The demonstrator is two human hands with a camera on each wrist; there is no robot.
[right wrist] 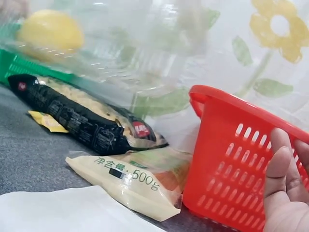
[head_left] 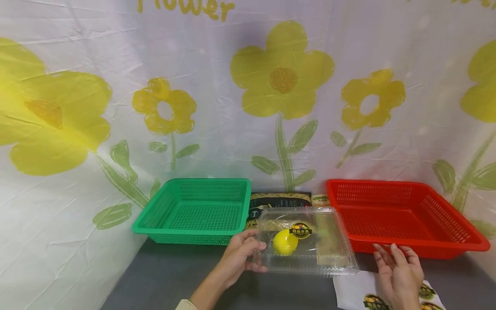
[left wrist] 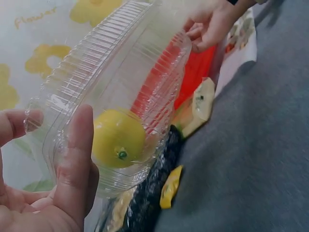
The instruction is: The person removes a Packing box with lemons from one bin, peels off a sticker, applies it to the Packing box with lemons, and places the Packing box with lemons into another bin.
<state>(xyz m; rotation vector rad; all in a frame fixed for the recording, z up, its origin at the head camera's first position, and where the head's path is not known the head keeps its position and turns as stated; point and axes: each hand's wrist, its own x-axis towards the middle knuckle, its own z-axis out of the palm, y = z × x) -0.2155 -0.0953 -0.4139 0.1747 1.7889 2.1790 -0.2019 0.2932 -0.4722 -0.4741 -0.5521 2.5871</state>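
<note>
My left hand [head_left: 242, 256] pinches the left end of a clear plastic box [head_left: 333, 247], thumb on one side and fingers on the other. Inside the box lies a yellow lemon [left wrist: 119, 137], and a round black sticker [head_left: 300, 230] with fruit on it is on the lid. The box is held up off the table, tilted towards me. To the right, my right hand [head_left: 401, 269] is held palm up with loosely bent fingers and nothing in them. Its fingertips are right at the front of a red basket [head_left: 410, 245], above a white sheet of stickers [head_left: 350, 286].
A green basket [head_left: 190, 234] stands at the back left. Between the baskets lie a black pasta bag [right wrist: 91, 118] and a cream 500 g bag [right wrist: 145, 181]. Beside the pasta bag is a small yellow packet [right wrist: 48, 122]. A flowered cloth [head_left: 217, 142] hangs behind the grey table [head_left: 166, 275].
</note>
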